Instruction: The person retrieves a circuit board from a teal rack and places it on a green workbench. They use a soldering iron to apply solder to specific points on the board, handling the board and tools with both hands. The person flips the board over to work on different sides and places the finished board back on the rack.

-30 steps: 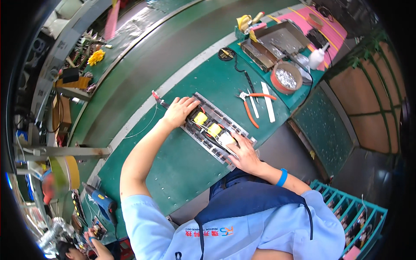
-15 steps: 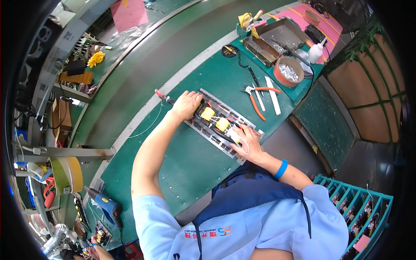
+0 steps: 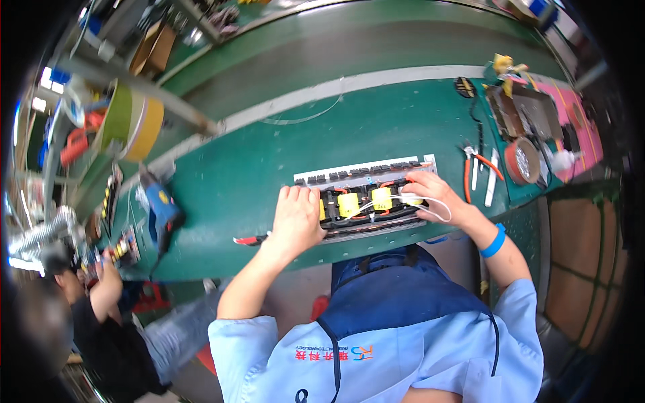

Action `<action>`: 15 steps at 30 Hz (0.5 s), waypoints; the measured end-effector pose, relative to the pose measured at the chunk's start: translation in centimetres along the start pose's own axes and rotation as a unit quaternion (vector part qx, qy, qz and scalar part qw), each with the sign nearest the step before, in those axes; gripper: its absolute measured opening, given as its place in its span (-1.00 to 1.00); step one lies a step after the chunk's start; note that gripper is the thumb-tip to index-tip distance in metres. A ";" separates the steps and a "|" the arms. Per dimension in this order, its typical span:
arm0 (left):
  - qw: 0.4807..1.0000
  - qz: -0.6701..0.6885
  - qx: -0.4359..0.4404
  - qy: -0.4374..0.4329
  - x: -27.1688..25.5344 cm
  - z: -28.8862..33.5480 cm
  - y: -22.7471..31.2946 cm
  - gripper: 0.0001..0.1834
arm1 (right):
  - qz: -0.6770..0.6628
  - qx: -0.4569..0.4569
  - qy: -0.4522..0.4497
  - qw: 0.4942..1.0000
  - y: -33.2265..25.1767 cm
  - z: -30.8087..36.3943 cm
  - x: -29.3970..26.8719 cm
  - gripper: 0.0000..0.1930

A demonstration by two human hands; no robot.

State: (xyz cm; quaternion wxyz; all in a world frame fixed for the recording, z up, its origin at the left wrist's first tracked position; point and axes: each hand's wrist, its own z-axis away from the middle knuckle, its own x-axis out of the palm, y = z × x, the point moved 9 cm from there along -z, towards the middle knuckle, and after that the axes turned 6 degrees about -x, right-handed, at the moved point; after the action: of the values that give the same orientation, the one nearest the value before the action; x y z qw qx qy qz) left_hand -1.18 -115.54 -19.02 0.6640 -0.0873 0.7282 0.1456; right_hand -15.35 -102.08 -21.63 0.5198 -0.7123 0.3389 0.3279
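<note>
A long circuit board assembly (image 3: pixel 365 203) lies on the green workbench right in front of me, its length running left to right. Yellow-wrapped coils, black parts, orange wires and a metal strip with a row of black components make it up. My left hand (image 3: pixel 297 216) is closed round its left end. At the right end my right hand (image 3: pixel 440 198) grips the assembly, with a looped white wire (image 3: pixel 440 209) across its fingers. A red-and-black cable end (image 3: pixel 251 240) sticks out past my left hand. What lies under my palms is hidden.
Orange-handled cutters (image 3: pixel 468 176), a white strip (image 3: pixel 492 181) and a round tub (image 3: pixel 523 161) lie to the right, near a metal tray (image 3: pixel 537 111). A blue heat gun (image 3: pixel 161 208) lies left. Further left, a co-worker (image 3: pixel 111 329) handles another board.
My view has swung round to the left. The assembly, slanted before, now lies nearly level across and closer to the bench's front edge, with both hands still at its ends.
</note>
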 end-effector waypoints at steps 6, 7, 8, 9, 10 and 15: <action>0.977 0.105 -0.187 -0.023 6.2 7.1 -0.3 -0.41 | -0.019 -0.056 -0.177 0.982 0.8 -1.9 5.6 -0.35; 0.965 0.170 -0.199 -0.014 6.2 7.7 -0.4 -0.27 | -0.011 -0.058 -0.182 0.982 0.9 -2.1 5.7 -0.35; 0.947 0.234 -0.217 -0.043 6.5 8.3 -1.0 -0.26 | -0.002 -0.059 -0.185 0.981 0.9 -2.1 5.6 -0.35; 0.925 0.297 -0.226 -0.074 5.9 8.7 -1.7 -0.24 | 0.008 -0.054 -0.185 0.981 0.8 -1.7 5.4 -0.35; 0.899 0.356 -0.236 -0.101 5.9 9.0 -2.7 -0.23 | 0.015 -0.049 -0.175 0.983 0.8 -1.9 5.3 -0.34; 0.852 0.411 -0.323 -0.033 7.0 7.6 -6.2 -0.76 | 0.053 0.012 -0.100 0.993 1.3 -1.4 3.7 -0.34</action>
State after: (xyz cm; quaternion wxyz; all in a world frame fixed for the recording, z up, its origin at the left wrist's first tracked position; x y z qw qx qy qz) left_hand 7.22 -118.38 -27.17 0.5016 0.0149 0.5873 0.6350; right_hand -14.15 -104.21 -25.02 0.5413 -0.6507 0.3261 0.4210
